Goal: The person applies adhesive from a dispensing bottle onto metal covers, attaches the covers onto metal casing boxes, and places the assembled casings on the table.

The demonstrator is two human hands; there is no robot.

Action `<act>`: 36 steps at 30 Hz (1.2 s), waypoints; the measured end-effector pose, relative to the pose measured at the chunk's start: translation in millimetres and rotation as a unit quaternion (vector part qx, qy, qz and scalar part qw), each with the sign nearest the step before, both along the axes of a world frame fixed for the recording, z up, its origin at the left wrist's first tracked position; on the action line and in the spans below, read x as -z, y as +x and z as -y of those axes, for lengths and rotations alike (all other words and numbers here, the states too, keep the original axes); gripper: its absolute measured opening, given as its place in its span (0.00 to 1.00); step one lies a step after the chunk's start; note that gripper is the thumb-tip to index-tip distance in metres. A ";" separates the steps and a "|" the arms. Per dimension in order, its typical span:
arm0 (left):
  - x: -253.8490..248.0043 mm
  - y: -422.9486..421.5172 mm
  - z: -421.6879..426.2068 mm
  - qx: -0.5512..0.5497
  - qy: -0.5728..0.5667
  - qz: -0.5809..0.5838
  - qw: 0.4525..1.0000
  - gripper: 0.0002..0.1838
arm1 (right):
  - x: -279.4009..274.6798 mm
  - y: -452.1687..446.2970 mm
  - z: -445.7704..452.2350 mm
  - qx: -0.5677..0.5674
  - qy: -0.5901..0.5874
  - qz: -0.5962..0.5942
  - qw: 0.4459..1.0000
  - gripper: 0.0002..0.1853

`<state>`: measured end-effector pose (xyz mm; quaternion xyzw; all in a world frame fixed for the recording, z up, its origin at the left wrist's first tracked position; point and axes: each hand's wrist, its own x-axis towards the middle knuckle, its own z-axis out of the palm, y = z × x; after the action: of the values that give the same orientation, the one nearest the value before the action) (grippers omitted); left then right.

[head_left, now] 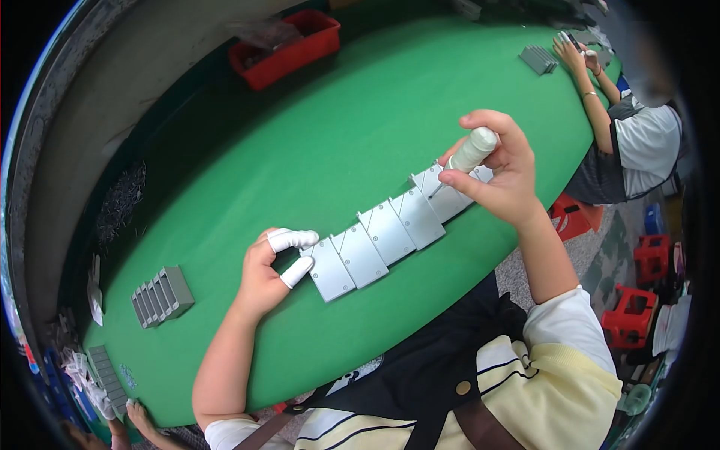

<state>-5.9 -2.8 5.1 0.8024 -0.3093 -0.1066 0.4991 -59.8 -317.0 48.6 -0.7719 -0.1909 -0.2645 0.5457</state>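
Observation:
A row of overlapping silver metal plates with small screws lies slantwise across the green table. My left hand, with white covers on thumb and index finger, touches the left end of the row, those two fingers apart. Over the right part of the row, my right hand grips a screwdriver with a pale wrapped handle. Its thin shaft points down at a plate near the right end. My right palm and fingers hide part of the last plates.
A red bin stands at the table's far edge. Grey slotted parts sit at left, with more at upper right. Loose screws lie at far left. A co-worker sits at right; another person's hand shows at lower left.

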 end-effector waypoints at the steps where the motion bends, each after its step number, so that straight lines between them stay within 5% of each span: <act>1: 0.1 0.2 0.0 0.001 0.001 0.000 1.000 0.13 | -0.2 -0.3 0.2 -0.009 -0.003 -0.003 1.000 0.25; 9: 1.1 0.7 -0.9 0.002 0.000 0.003 1.000 0.13 | -24.3 4.1 4.9 -0.133 -0.086 -0.107 0.982 0.25; 24: 5.6 -0.3 0.1 -0.013 -0.025 -0.017 0.999 0.14 | -0.7 -12.3 1.7 0.071 0.012 0.009 0.997 0.26; 36: 5.0 -0.4 -0.7 -0.011 -0.026 -0.013 1.000 0.14 | -4.6 -33.2 10.8 0.075 0.051 -0.076 0.993 0.26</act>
<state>-6.4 -2.1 0.1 0.7908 -0.2969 -0.1038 0.5250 -93.0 -327.8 53.2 -0.7729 -0.0765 -0.2545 0.5762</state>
